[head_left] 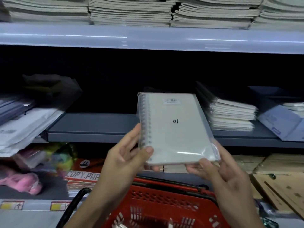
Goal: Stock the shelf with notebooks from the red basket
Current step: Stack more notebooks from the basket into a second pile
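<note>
**Notebook up, open shelf right ahead**

Big grey shelf [92, 124] sits just past the fingertips, with bare room between the leaning pile on the left and the white stack [233, 116] on the right, so probably that's the target. Red basket [164, 204] sits below the wrists. The wrapped spiral notebook [174, 129] is held flat: left hand [126, 155] pinches the spiral corner with its thumb, right hand [220, 168] cups the other corner, fingers loosely spread underneath.

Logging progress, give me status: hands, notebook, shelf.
Both hands, left and right, hold wrapped notebook above red basket. Not shelved yet. Middle shelf gap ahead, unobstructed.
</note>
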